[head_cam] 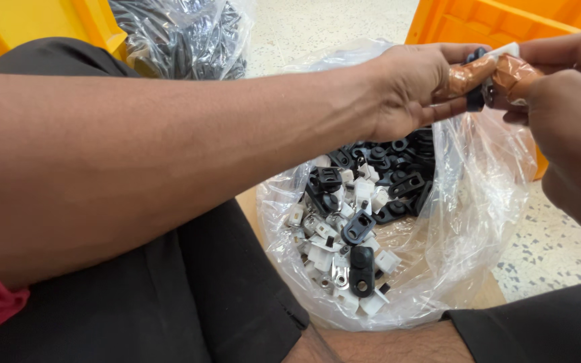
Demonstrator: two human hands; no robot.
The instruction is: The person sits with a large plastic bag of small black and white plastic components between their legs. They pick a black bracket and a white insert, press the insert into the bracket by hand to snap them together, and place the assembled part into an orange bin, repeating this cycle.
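My left hand (415,84) and my right hand (563,74) meet at the upper right, fingertips wrapped in brown tape. Between them they pinch a small part (489,74) made of a black piece and a white piece; both hands grip it. It hangs above an open clear plastic bag (479,222) that lies between my legs. The bag holds several small black plastic clips (361,269) and white plastic pieces (361,195) mixed together.
A second clear bag of black parts (183,33) sits at the top, left of centre. Yellow-orange plastic crates stand at the top left (35,20) and top right (492,20). Speckled floor (559,249) shows at the right. My dark trousers (189,296) fill the lower frame.
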